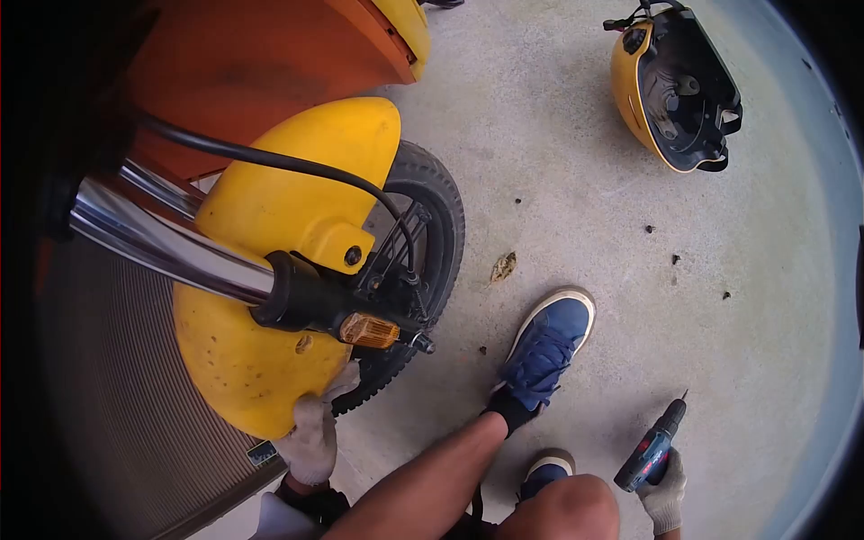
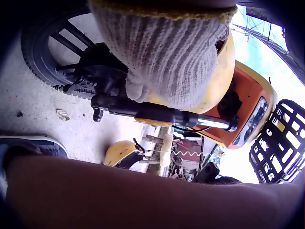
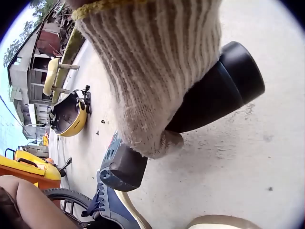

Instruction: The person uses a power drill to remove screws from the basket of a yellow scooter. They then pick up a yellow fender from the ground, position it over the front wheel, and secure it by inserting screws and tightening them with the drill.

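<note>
My right hand (image 1: 664, 497), in a knitted glove, grips a blue and black cordless drill (image 1: 650, 454) by its handle, its bit towards the top of the head view. In the right wrist view the drill's black handle end (image 3: 224, 88) sticks out past the glove. My gloved left hand (image 1: 311, 439) holds the lower edge of the yellow front fender (image 1: 243, 360) of a motorbike. Part of the fingers is hidden by the fender. Beside the fender are the chrome fork tube (image 1: 180, 247), an orange indicator (image 1: 369, 330) and the black front tyre (image 1: 452, 216).
A yellow helmet (image 1: 630, 85) lies upturned on the concrete floor (image 1: 558, 180). A dry leaf (image 1: 504, 266) and several small dark bits lie about. My blue shoe (image 1: 544, 346) stands near the wheel. A ribbed brown surface (image 1: 121, 378) lies left of the fender.
</note>
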Demonstrator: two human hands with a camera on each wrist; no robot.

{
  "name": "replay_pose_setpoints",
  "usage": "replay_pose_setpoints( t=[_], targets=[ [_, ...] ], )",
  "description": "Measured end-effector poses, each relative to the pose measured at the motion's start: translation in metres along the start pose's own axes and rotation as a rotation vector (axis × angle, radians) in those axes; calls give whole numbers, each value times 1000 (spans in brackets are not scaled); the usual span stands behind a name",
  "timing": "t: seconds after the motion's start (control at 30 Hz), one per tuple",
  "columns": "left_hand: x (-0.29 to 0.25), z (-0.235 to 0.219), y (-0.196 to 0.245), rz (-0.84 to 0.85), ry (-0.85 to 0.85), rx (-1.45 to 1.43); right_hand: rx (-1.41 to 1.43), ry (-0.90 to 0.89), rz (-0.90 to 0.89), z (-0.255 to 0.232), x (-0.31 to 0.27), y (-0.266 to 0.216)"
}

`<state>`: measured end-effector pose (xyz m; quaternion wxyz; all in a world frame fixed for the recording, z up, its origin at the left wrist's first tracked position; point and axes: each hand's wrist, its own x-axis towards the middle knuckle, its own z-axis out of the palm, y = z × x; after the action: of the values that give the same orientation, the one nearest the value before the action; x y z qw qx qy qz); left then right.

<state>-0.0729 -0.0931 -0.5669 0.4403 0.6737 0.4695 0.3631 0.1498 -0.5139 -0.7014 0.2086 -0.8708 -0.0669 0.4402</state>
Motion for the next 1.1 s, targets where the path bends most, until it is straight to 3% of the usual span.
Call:
replay_pose_setpoints(
  t=[0.07,0.1,0.17,0.23,0.3,0.37,0.43,0.47,0.57,0.6,0.67,0.73,0.83,0.93,1.0,1.1],
  targets=[
    [1,-5,1,18,32,25,193,-75,-117,-24,20,-34],
    [3,-9,4,-17,-63,62,208,-48,-281,-31,31,-40],
    [6,-7,11,-43,-153,103,528,-330,-42,-36,58,-50],
    [10,11,23,-103,-159,-24,669,-355,247,-50,68,-138],
    [10,10,23,-96,-176,-6,442,-393,-397,-46,84,-169],
    [10,12,25,-90,-205,12,1050,-607,91,-45,94,-195],
    [10,17,30,-119,-159,11,551,-524,-810,-33,105,-219],
    [10,15,28,-113,-195,0,811,-731,-482,-28,96,-237],
    [8,13,29,-156,-175,-39,665,-922,-649,-11,101,-275],
    [9,10,28,-169,-205,-16,663,-930,-650,-4,102,-277],
    [3,-1,16,-129,-155,98,406,-810,-909,8,104,-281],
    [-5,-14,4,-94,-114,214,332,-793,-903,9,99,-291],
    [-13,-27,-6,-163,25,8,313,-696,-943,16,97,-289],
    [-9,-19,2,-236,-11,-29,295,-619,-987,14,96,-289],
    [0,2,15,-131,-130,21,227,-613,-989,16,97,-287],
    [6,-2,18,-136,-254,-29,350,-499,-1131,27,103,-282]
  ],
)
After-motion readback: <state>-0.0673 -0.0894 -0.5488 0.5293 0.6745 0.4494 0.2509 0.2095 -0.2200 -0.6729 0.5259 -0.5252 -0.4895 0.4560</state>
